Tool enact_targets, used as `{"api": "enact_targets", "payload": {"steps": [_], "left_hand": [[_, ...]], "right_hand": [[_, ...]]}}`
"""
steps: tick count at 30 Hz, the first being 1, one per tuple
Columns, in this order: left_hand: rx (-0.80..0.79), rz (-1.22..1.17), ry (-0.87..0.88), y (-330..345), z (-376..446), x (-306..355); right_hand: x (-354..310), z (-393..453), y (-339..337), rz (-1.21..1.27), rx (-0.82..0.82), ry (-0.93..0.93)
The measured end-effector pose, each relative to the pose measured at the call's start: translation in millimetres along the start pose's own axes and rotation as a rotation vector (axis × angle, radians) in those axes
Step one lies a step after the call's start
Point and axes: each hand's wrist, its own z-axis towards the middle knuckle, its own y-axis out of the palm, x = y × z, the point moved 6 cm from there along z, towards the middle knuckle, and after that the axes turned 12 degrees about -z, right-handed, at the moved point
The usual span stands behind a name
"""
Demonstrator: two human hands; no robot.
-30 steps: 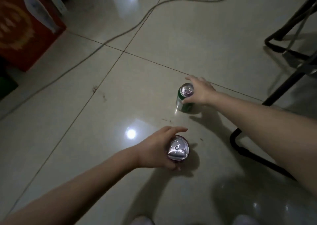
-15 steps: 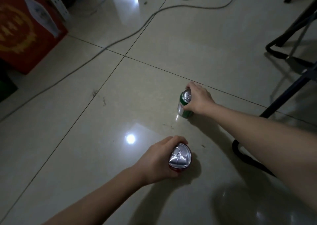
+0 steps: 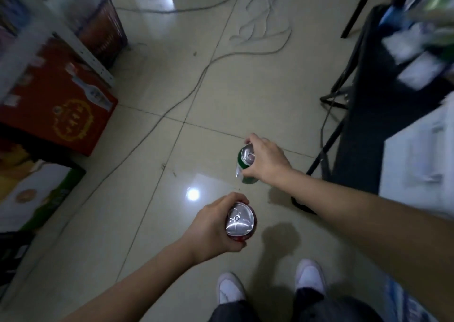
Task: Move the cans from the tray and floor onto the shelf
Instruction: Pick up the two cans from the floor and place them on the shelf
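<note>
My left hand (image 3: 213, 233) was wrapped round a red can (image 3: 241, 220), fingers curled on the far side & thumb on the near side, silver top w/ pull tab facing up at me. My right hand (image 3: 266, 162) was clamped on a green can (image 3: 245, 162), gripping it from the right, tilted a bit w/ its top leaning toward the left. Both cans sat over the tiled floor (image 3: 221, 95); shadows lay on the tiles below & right of them, but couldn't tell for sure if either can touched the floor. The green can was ahead of the red one, the two apart, w/ a bright light glare on the tile between. My white shoes (image 3: 310, 276) showed at the bottom. A red box (image 3: 59, 100) stood at left near a grey shelf upright (image 3: 83, 51), cables (image 3: 172, 110) trailed across the floor, and a black stand (image 3: 326, 144) was at right. The shelf contents were too blurred to read.
</note>
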Motion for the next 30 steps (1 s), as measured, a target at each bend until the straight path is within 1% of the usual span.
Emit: {"api": "enact_targets", "payload": {"steps": [4, 8, 11, 13, 15, 17, 19, 22, 24, 26, 28, 30], "left_hand": [[-0.103, 0.096, 0.054, -61, -58, 124], [-0.186, 0.171, 0.16, -104, -115, 247], [-0.274, 0.234, 0.252, -116, -148, 326], [-0.383, 0.273, 0.316, -111, -167, 373], [-0.502, 0.331, 0.395, -99, -183, 421], [-0.581, 0.366, 0.463, -88, -190, 454], [-0.694, 0.431, 0.561, -60, -202, 494], [-0.822, 0.485, 0.692, -10, -223, 549], [-0.907, 0.51, 0.757, 30, -240, 576], [-0.972, 0.507, 0.806, 74, -259, 596], [-1.026, 0.501, 0.833, 117, -277, 611], [-1.115, 0.497, 0.839, 159, -300, 625]], "right_hand": [[-46, -77, -138, 0.005, 0.021, 0.004], [-78, -162, -266, 0.037, 0.084, 0.085], [-88, -229, -341, 0.066, 0.153, 0.151], [-81, -274, -373, 0.091, 0.203, 0.22], [-67, -326, -398, 0.113, 0.258, 0.294], [-55, -366, -415, 0.118, 0.299, 0.347], [-31, -429, -430, 0.129, 0.383, 0.465], [12, -525, -440, 0.164, 0.519, 0.666], [33, -591, -432, 0.172, 0.568, 0.784], [49, -653, -419, 0.174, 0.583, 0.888], [62, -711, -401, 0.213, 0.589, 0.992], [71, -764, -381, 0.246, 0.601, 1.092]]}}
